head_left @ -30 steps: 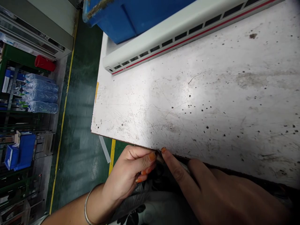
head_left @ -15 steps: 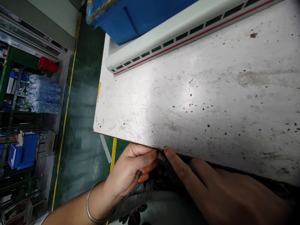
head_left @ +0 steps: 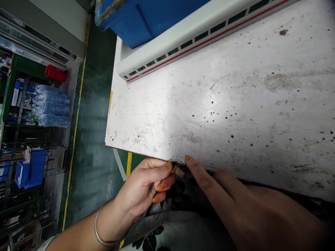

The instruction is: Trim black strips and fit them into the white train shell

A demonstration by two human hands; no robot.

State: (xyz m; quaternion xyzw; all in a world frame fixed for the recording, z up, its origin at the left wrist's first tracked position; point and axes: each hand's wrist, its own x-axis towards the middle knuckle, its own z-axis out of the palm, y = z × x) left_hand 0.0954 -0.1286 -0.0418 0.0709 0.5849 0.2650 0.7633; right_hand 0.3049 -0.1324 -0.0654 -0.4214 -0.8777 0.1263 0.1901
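Observation:
My left hand (head_left: 150, 183) is closed in a pinch at the table's front edge, thumb against bent fingers. Whatever lies in the pinch is too small and dark to name. A small tan piece (head_left: 180, 172) shows just right of those fingertips, below the edge; I cannot tell if it is an object or a covered fingertip. My right hand (head_left: 235, 202) reaches in from the lower right. Its index finger is stretched out, the tip at the edge of the white table (head_left: 167, 118), apart from the left fingertips. The other right fingers are bent or hidden.
A long white casing (head_left: 167, 45) with dark slots and a red stripe lies across the table's back. Behind it is a blue bin (head_left: 146, 21). Left of the table are a green floor (head_left: 91, 139), shelving with wrapped bottles (head_left: 53, 104), and blue boxes (head_left: 35, 167).
My right index finger has moved slightly up and away from the left fingertips, widening the gap. The tan piece shows more clearly. The left hand keeps its pinch, and the view has shifted a little.

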